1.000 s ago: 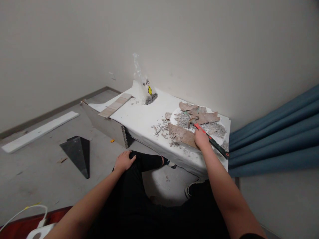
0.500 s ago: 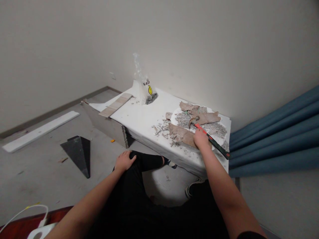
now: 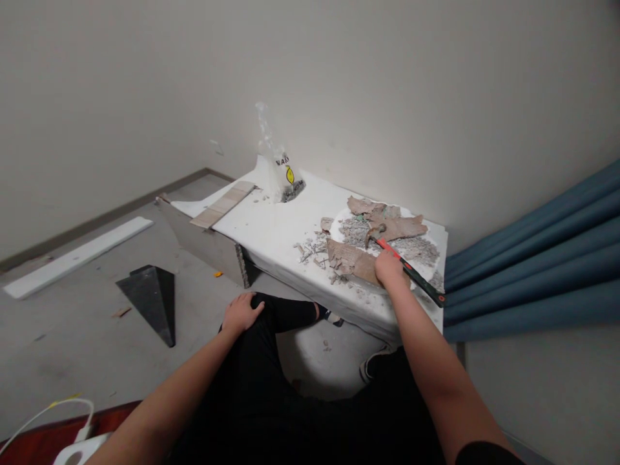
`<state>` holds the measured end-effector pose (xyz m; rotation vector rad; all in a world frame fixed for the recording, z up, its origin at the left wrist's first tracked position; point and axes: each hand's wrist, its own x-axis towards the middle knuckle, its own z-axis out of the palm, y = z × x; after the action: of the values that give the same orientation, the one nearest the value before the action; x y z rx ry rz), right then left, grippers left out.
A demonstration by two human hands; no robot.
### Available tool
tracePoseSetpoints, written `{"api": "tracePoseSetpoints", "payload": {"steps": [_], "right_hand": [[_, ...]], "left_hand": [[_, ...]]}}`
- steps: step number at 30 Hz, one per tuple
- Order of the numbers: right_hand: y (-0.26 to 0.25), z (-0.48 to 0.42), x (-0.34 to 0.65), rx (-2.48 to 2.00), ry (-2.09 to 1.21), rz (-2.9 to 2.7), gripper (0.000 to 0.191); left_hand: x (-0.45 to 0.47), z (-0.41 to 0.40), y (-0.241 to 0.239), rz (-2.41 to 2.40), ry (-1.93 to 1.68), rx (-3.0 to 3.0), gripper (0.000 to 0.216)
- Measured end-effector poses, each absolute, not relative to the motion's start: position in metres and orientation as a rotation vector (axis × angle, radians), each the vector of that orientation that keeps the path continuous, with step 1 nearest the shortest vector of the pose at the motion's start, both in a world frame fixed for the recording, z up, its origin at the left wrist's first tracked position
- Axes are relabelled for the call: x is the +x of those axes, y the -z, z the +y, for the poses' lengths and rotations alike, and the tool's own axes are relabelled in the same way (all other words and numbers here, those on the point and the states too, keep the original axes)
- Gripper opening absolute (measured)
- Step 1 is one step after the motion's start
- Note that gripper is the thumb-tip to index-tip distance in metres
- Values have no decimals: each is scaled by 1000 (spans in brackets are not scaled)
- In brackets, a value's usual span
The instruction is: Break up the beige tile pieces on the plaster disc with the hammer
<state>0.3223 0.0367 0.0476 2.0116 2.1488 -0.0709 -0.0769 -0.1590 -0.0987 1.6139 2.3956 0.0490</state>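
My right hand (image 3: 390, 268) is closed round the red and black handle of a hammer (image 3: 411, 273). The hammer's head rests on a heap of broken brown tile pieces (image 3: 387, 227) and grey rubble on a round white plate (image 3: 434, 257). The plate sits on a low white-covered bench (image 3: 276, 232) against the wall. One large brown shard (image 3: 349, 258) lies just left of my right hand. My left hand (image 3: 240, 312) lies open on my black-trousered knee.
A clear plastic bag (image 3: 281, 171) with rubble stands at the bench's far end, beside a beige tile strip (image 3: 223, 205). On the floor lie a dark triangular slab (image 3: 152, 296) and a long white board (image 3: 77, 256). Blue curtain (image 3: 542, 258) hangs at right.
My right hand and the hammer have shifted very slightly. The left hand has stayed on the knee.
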Motion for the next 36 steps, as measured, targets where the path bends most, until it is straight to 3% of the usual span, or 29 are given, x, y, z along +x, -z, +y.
{"api": "tracePoseSetpoints", "payload": {"steps": [27,36], "right_hand": [[-53,33,338,1882,34,2321,43],[-47,30,323,2027,-45,2225,41]], "left_hand": [[-80,-159,103,2394,-43,1626,61],[-80,-161,103,2397,-54,1628,59]]}}
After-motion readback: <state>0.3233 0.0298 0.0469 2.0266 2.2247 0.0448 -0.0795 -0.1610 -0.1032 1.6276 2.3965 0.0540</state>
